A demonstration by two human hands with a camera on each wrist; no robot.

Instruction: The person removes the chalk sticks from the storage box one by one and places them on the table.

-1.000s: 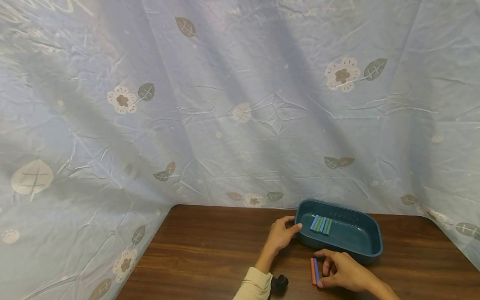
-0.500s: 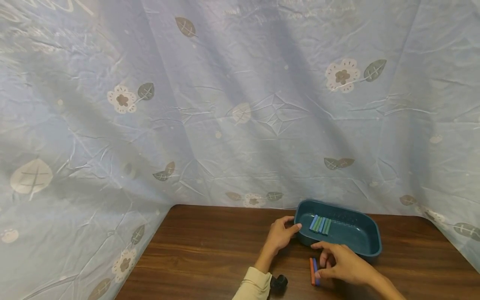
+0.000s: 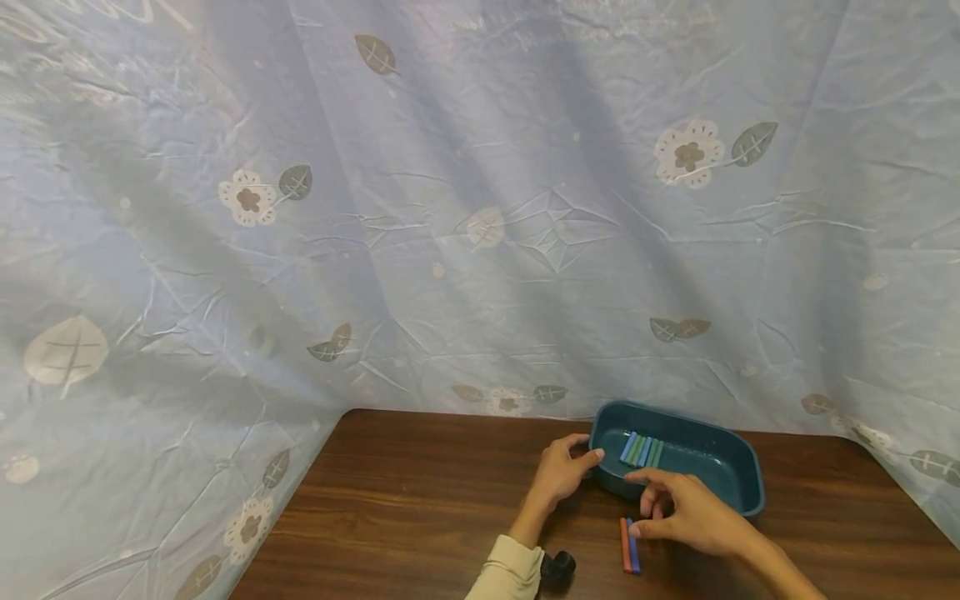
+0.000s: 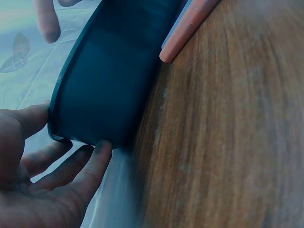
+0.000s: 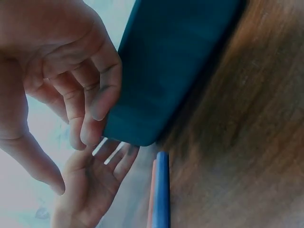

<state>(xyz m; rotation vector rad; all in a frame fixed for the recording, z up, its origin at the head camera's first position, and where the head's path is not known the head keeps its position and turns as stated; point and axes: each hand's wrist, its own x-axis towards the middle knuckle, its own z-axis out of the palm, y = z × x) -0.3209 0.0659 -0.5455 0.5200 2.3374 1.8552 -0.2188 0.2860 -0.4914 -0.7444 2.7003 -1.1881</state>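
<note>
My left hand holds the left end of a dark teal basin, thumb at the rim and fingertips against the outer wall, as the left wrist view shows. Inside the basin's left part, several blue and green chalk sticks lie in a row. On the table in front, an orange chalk stick and a blue chalk stick lie side by side. My right hand hovers over the basin's near side, just right of that pair. Its fingers are loosely bent, its thumb stands apart, and nothing is between them.
The brown wooden table ends at the back against a pale curtain printed with flowers and leaves. A small black device sits at the left wrist, beside the cream sleeve.
My right hand has lifted off the blue chalk stick and moved up toward the basin, its fingers empty. The left hand and the basin have stayed in place.
</note>
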